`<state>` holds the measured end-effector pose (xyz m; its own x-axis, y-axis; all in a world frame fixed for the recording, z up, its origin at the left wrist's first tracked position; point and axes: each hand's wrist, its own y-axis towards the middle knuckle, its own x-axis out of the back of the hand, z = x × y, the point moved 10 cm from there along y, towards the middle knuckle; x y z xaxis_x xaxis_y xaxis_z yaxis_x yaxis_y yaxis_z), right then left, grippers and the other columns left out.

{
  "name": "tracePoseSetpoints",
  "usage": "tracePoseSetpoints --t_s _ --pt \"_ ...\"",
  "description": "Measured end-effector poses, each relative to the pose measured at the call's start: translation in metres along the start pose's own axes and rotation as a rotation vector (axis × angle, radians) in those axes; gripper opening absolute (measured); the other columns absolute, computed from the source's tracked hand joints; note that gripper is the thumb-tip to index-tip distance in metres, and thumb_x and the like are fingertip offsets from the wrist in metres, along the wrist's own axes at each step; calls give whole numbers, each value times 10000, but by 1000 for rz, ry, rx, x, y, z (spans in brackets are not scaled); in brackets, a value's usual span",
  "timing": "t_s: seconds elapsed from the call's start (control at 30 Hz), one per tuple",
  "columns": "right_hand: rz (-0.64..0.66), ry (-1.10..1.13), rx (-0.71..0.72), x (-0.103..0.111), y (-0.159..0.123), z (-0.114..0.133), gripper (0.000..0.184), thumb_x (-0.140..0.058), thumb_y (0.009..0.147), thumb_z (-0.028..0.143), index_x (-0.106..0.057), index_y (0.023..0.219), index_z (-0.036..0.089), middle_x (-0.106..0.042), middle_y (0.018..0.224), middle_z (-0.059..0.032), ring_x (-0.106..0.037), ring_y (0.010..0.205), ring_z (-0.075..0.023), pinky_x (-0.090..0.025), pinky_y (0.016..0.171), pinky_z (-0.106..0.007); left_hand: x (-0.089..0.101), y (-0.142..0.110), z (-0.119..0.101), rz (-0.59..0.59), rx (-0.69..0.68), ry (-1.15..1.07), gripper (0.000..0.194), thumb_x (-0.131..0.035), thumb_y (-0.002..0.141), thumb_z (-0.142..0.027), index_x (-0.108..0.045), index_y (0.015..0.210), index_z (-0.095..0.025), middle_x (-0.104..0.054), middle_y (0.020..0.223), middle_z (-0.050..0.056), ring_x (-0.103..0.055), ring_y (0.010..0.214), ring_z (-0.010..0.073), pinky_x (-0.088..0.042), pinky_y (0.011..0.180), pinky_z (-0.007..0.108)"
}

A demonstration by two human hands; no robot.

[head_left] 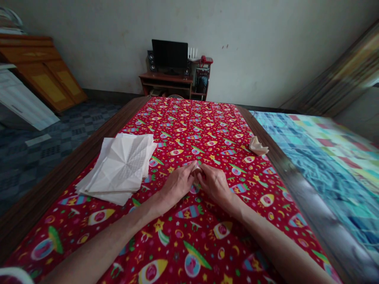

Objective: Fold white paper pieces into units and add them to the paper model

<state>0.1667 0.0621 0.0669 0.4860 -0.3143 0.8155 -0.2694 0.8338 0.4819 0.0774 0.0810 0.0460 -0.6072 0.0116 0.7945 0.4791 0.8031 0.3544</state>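
Note:
My left hand (pixel 179 182) and my right hand (pixel 215 182) meet above the middle of the red patterned cloth (pixel 189 236). Both are closed, with thumbs and fingers pinching a small folded piece of white paper (pixel 196 167). Most of that paper is hidden by the fingers. To the left lies a loose stack of white paper sheets (pixel 121 165), its top sheet marked with radiating creases. A folded cream-coloured paper piece (pixel 258 146) rests near the cloth's right edge.
The cloth covers a table with dark wooden edges (pixel 284 169). A bed with a blue checked cover (pixel 314 157) adjoins on the right. Beyond the far end stands a desk (pixel 166 80) with a monitor (pixel 170 55). A white rounded object (pixel 14 272) shows at bottom left.

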Motion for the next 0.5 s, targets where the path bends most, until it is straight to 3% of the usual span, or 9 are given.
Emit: tracePoseSetpoints --t_s 0.2,0.37,0.5 --pt "37 -74 -67 -8 0 -10 142 -466 839 191 -540 719 177 -589 621 -8 -441 503 -103 -234 507 -240 10 -2 6 27 113 146 396 -501 848 -149 -583 1231 -208 -681 1130 57 -661 993 214 -530 880 330" --pt "34 -64 -46 -4 3 -4 142 -480 874 244 -578 807 167 -614 694 -17 -510 596 -117 -284 561 -234 10 2 -2 34 62 137 310 -479 869 -150 -636 1123 -235 -702 1049 22 -673 927 195 -538 811 293" --pt "98 -48 -95 -10 5 -4 171 -493 875 225 -610 763 171 -607 680 -8 -486 556 -102 -267 532 -234 6 2 2 35 81 133 331 -480 883 -178 -603 1185 -239 -689 1097 33 -662 966 194 -521 850 296"
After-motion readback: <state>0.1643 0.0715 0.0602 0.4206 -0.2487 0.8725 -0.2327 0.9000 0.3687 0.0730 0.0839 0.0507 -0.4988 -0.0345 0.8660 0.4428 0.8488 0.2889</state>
